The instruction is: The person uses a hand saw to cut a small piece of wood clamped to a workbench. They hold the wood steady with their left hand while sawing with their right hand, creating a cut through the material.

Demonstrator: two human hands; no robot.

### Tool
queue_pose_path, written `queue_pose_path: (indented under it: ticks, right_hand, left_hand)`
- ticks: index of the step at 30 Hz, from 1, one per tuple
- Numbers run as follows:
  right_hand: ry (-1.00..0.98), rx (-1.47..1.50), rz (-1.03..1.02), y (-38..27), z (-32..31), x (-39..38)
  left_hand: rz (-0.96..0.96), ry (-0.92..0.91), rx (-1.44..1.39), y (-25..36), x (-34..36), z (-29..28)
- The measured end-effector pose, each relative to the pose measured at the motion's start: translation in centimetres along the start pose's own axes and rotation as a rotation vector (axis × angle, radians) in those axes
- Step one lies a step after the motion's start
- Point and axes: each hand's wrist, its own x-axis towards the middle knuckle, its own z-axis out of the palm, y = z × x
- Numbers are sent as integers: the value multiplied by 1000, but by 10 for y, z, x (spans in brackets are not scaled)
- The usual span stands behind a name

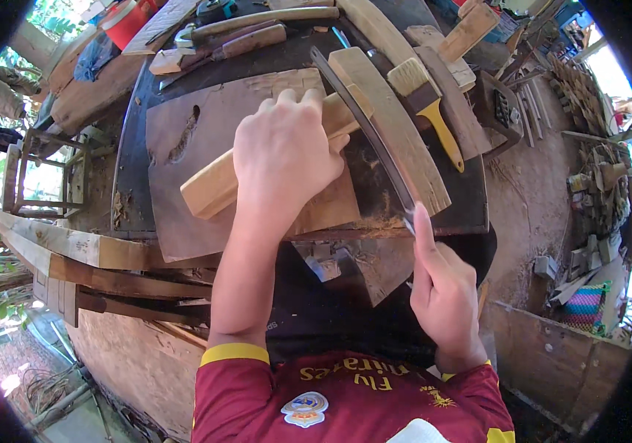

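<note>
My left hand (284, 148) is closed over a light wooden bar (216, 183), pressing it onto a flat brown board (209, 122) on the workbench. The bar lies slanted, its rounded far end sticking out past my fingers on the right. Against that end rests a long, dark, thin file (384, 151), lying lengthwise away from me. My right hand (441, 292) grips the near end of the file, index finger stretched along it. Its handle is mostly hidden by the fingers. Just right of the file lies a thick wooden plank (397, 133).
A paint brush with a yellow handle (441, 133) lies right of the plank. A hammer (257, 22) and a wooden-handled tool (253, 40) lie at the back. Stacked timber (109, 251) stands near left. Sawdust lies at the front edge of the dark workbench (471, 207).
</note>
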Motion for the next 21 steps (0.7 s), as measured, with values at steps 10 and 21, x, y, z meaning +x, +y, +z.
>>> queue_pose_path:
  ticks: [10,21]
  right_hand:
    - [-9,-87,-80,-3,32,86]
    - [103,26,-70,10,18,23]
  left_hand:
    - [0,-22,16,0,1,-3]
    - [-1,-16,13,-3,3,0]
